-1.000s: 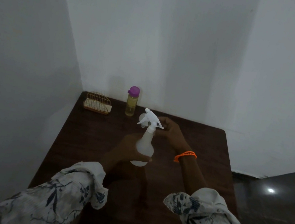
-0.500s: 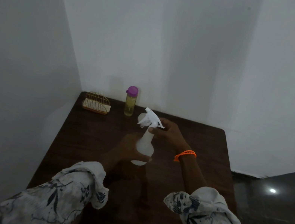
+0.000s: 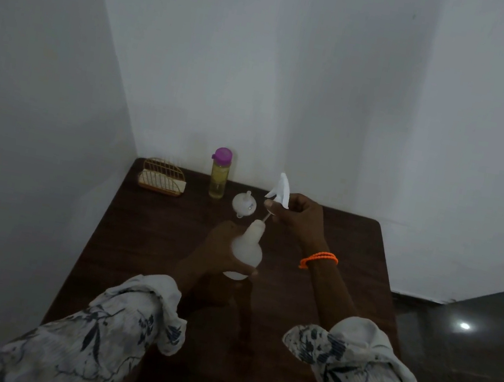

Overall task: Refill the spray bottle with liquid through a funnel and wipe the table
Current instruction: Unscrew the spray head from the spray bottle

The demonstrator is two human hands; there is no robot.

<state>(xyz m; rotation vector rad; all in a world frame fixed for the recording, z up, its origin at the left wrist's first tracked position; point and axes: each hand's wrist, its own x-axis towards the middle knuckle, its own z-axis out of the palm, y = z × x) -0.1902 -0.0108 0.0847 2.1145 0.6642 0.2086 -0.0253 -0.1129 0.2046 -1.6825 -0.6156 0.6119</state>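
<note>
A dark wooden bench [image 3: 147, 240] fills the frame's centre. Along its upper edge stand a gold wire holder [image 3: 162, 176], a purple-capped bottle [image 3: 220, 172] and a white funnel [image 3: 244, 204].

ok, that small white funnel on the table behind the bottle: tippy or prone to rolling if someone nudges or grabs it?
The funnel looks like thin white plastic, so probably light and easy to knock. It appears to rest on its wide mouth with the spout up, so likely stable as it stands. If tipped, its round cone would probably roll in an arc across the smooth dark table.
</note>
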